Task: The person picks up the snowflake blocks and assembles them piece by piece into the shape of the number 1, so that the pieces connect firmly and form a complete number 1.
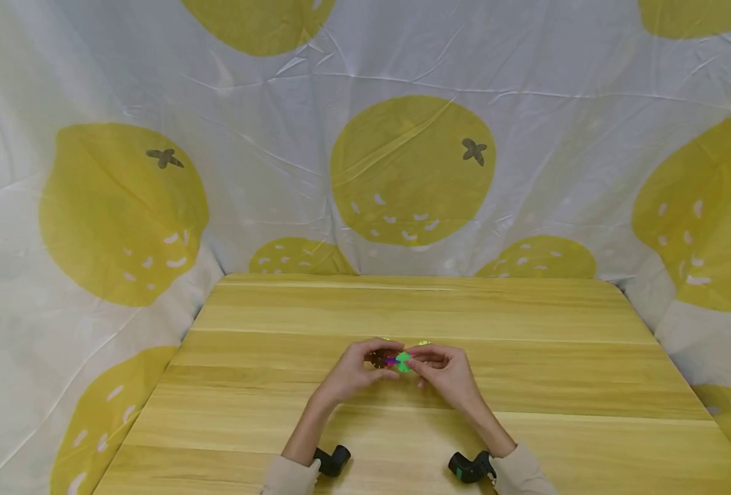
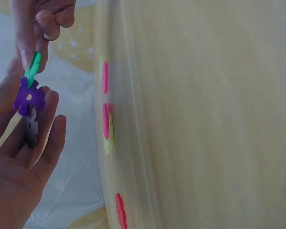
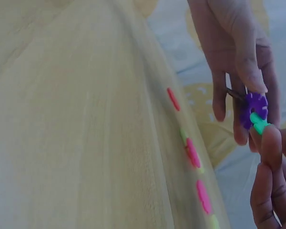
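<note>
My left hand (image 1: 351, 371) holds a purple notched plastic disc (image 2: 29, 98) between thumb and fingers. A dark brown disc (image 2: 31, 129) is joined to the purple one and lies inside the curve of the left fingers. From the other side, my right hand (image 1: 450, 372) pinches a bright green disc (image 1: 404, 362) between thumb and fingertips. The green disc meets the purple disc's edge, seen nearly side-on in the right wrist view. Both hands are close together over the middle of the table.
Loose discs lie on the wooden table (image 1: 439, 302) beyond the hands: pink (image 2: 105, 77), red (image 2: 121, 211) and yellow-green (image 1: 424, 342). Black wrist-worn devices (image 1: 333, 460) show near both sleeves. A lemon-print cloth (image 1: 278, 151) hangs behind the table.
</note>
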Motion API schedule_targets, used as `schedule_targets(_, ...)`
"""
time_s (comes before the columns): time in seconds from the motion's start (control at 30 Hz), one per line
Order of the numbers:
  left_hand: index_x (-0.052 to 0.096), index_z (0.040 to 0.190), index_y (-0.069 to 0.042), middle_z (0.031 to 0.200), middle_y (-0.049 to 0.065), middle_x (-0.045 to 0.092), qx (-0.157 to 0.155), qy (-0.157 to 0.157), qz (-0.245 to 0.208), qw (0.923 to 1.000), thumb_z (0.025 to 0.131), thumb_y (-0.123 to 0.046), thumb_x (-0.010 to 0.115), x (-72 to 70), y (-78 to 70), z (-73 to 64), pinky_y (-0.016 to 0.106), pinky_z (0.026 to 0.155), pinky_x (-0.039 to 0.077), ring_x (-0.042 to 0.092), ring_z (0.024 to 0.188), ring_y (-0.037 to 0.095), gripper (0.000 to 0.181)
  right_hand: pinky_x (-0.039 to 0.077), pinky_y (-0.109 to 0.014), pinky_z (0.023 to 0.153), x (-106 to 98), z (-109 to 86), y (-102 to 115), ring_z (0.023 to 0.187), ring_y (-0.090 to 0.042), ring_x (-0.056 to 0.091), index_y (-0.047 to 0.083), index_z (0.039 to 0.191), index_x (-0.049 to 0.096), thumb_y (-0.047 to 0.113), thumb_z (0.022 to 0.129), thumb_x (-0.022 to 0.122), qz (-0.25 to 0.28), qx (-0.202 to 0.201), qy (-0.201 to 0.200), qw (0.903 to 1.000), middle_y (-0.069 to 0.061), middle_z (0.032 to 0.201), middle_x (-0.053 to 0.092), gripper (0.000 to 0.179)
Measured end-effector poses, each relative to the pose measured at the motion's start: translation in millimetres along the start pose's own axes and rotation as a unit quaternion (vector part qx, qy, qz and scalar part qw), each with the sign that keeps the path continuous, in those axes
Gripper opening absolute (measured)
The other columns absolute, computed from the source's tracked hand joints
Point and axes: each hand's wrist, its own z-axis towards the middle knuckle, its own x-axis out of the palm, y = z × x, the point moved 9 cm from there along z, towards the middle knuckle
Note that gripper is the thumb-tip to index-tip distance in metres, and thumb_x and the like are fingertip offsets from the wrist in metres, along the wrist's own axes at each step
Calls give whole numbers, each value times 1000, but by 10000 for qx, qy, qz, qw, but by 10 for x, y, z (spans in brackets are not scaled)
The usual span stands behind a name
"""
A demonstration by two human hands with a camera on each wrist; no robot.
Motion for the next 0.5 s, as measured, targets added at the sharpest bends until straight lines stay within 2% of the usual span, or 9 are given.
schedule_targets(0.13,73,127,-8,120,10,75,-18,-390,176,9991,89,-6,80,-4,-2,17,21,81,54,68,98,24,40,59,-33,53,-3,24,-34,52,-16,66,-4,111,76,9,92,79,228,235,-160,9993,-26,95,77,24)
schedule_targets(0.3,78,118,-11,110,9,76,-172,-777,136,9967,87,-4,81,-49,48,24,19,76,54,65,88,13,32,59,-32,57,-30,54,-74,53,-14,65,-4,114,74,13,95,76,314,567,-243,9976,-19,95,79,26)
schedule_targets(0.37,79,116,-12,110,8,76,-264,-811,105,9963,87,-5,81,-67,81,23,19,75,54,65,88,12,30,61,-33,59,-87,70,-93,55,-17,66,-6,116,73,14,98,73,214,620,-273,9975,-20,98,79,27)
schedule_targets(0.5,78,117,-8,115,12,77,-421,-842,-44,9955,89,-6,80,-110,153,12,18,78,56,69,94,18,28,62,-32,63,-264,105,-152,62,-22,70,-8,117,72,8,98,71,-334,612,-370,9969,-24,104,76,25)
